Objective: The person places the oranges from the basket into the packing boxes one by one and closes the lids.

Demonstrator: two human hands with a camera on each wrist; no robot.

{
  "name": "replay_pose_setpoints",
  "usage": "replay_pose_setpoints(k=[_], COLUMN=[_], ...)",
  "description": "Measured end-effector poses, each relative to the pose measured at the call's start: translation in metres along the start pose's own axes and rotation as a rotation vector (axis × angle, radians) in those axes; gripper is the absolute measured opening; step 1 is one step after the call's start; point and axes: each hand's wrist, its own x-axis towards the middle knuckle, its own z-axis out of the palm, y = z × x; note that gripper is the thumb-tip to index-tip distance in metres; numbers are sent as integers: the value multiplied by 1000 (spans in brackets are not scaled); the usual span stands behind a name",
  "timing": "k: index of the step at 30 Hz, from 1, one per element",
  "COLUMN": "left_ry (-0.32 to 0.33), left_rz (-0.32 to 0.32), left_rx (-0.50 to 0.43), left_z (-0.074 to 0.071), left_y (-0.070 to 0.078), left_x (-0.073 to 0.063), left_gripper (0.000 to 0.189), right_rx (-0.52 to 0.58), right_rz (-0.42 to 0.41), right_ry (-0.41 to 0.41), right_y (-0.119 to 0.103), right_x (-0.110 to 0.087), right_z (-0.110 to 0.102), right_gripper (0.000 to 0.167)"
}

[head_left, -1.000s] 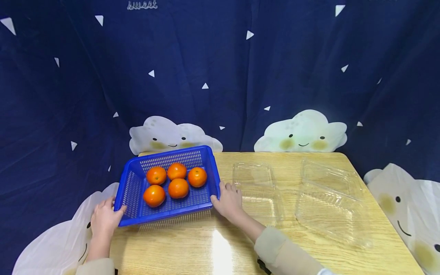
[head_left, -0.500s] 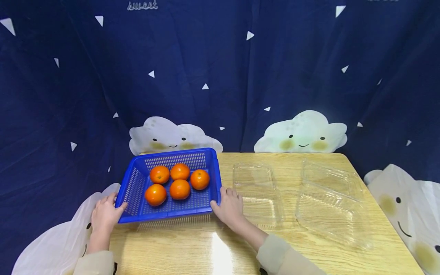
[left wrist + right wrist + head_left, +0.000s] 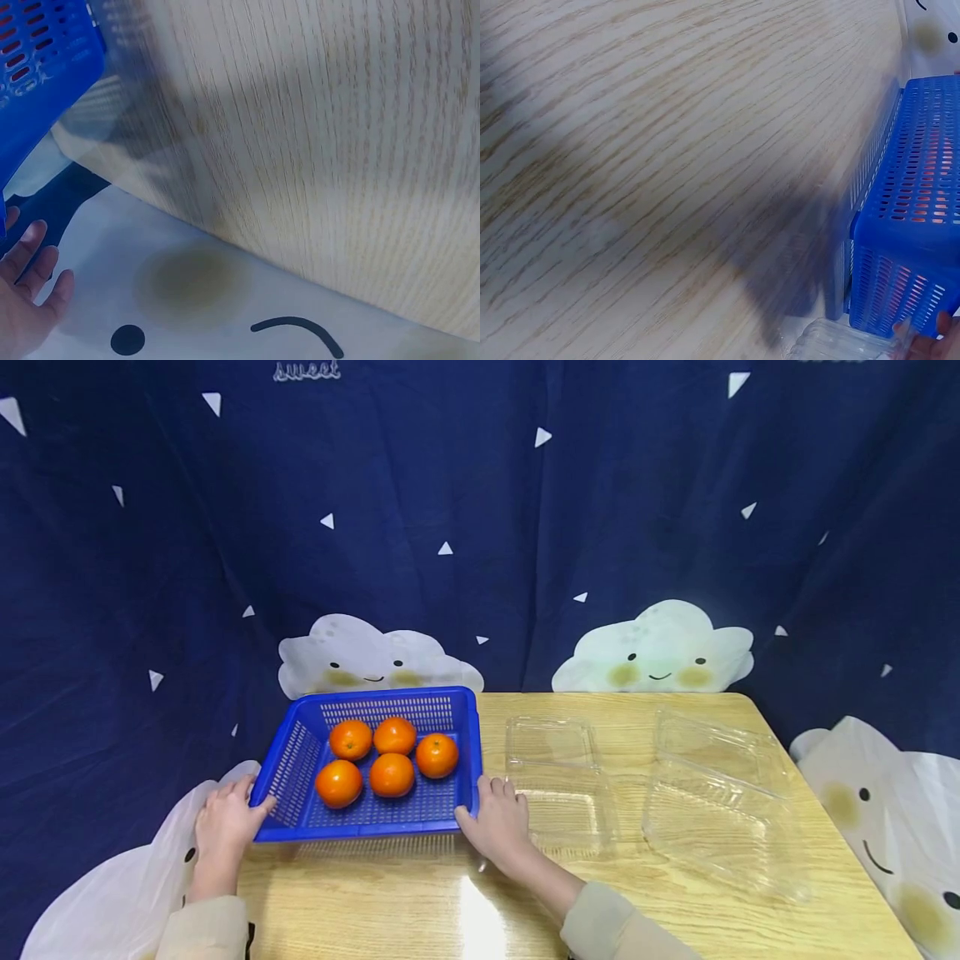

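Basket at 8 o'clock in the head view holds 5 oranges; left hand and right hand, half-closed, grip its rim at 8 and 4 o'clock, likely balancing the load. 2 clear containers lie at 4 o'clock.

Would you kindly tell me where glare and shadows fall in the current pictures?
Head view: a bright glare patch on the table, low in frame, and fine glints on the clear containers; left wrist: soft shadow on the table by the blue basket; right wrist: a shadow beside the blue basket.
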Motion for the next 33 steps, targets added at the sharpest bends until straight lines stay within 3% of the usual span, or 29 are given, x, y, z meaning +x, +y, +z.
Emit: replay_pose_setpoints(k=[16, 33], left_ry=[58, 50], left_rz=[19, 21], left_rx=[10, 22], left_z=[0, 0], left_y=[4, 6], left_x=[3, 4], left_gripper=[56, 55], right_rx=[-6, -37], right_rz=[-11, -24], right_ry=[20, 39], right_y=[-5, -6], right_x=[-3, -6], right_z=[1, 1], right_gripper=[41, 41])
